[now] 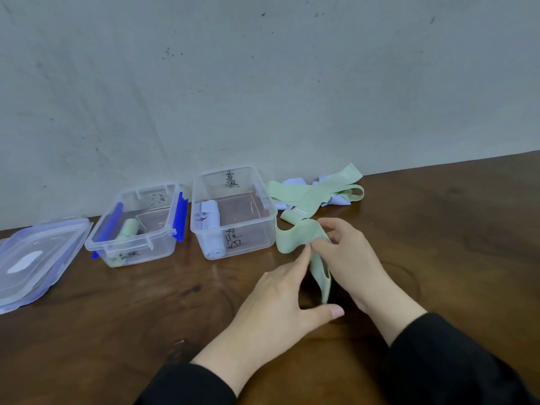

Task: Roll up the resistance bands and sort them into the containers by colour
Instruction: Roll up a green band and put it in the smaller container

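Note:
A pale green resistance band [295, 238] lies unrolled on the wooden table, one end hanging between my hands. My right hand [350, 258] pinches its upper fold, and my left hand [280, 299] touches the same band with fingertips and thumb. Behind it lies a pile of green bands [318, 191] and light blue bands [293, 182] by the wall. A clear container with blue clips [137, 226] holds a rolled green band [128, 229]. The larger clear container [233, 211] holds rolled light blue bands [209, 223].
A clear lid with a blue rim [38, 258] lies at the far left of the table. A grey wall [263, 83] runs right behind the containers. Dark sleeves cover both forearms.

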{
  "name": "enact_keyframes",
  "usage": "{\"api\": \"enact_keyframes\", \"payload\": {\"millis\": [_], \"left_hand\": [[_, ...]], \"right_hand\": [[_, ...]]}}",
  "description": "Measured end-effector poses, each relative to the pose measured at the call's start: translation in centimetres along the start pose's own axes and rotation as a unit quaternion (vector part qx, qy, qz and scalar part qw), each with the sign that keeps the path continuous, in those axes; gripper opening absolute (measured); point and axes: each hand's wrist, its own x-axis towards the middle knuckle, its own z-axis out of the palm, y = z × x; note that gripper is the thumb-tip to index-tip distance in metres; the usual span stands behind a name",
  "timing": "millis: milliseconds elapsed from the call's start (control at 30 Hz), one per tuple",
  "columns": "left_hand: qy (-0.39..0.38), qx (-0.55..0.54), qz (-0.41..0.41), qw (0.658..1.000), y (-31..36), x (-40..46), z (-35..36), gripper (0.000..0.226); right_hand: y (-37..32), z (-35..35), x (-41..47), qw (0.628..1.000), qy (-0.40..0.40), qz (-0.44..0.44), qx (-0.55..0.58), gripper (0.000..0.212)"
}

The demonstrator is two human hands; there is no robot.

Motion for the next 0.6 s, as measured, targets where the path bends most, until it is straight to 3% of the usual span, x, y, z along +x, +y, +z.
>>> {"api": "enact_keyframes", "payload": {"millis": [67, 167, 300, 333, 400, 467, 600], "left_hand": [[0.045, -0.029, -0.014, 0.998, -0.1, 0.3, 0.3, 0.089], [0.133, -0.034, 0.001, 0.991, -0.6, 0.5, 0.5, 0.055], [0.221, -0.029, 0.031, 0.974, -0.5, 0.4, 0.1, 0.028], [0.24, -0.036, 0.043, 0.969, -0.3, 0.3, -0.4, 0.025], [0.268, -0.053, 0.07, 0.959, 0.3, 0.6, -1.6, 0.02], [0.281, -0.067, 0.094, 0.953, 1.2, 1.1, -3.4, 0.017], [0.289, -0.083, 0.109, 0.947, 4.0, 2.1, -8.2, 0.016]], "right_hand": [[-0.2, 0.1, -0.1, 0.998, 0.026, 0.006, 0.051, 0.036], [-0.4, 0.4, -0.1, 0.996, 0.041, 0.004, 0.081, 0.04], [-0.6, 0.8, -0.5, 0.99, 0.018, -0.009, 0.141, 0.019], [-0.8, 0.8, -0.6, 0.989, 0.019, -0.022, 0.147, 0.022], [-1.2, 0.5, -0.8, 0.992, 0.025, -0.085, 0.085, 0.037], [-1.6, 0.3, -1.1, 0.988, 0.018, -0.156, 0.01, 0.033], [-1.9, 0.5, -1.7, 0.975, -0.007, -0.222, -0.027, 0.033]]}}
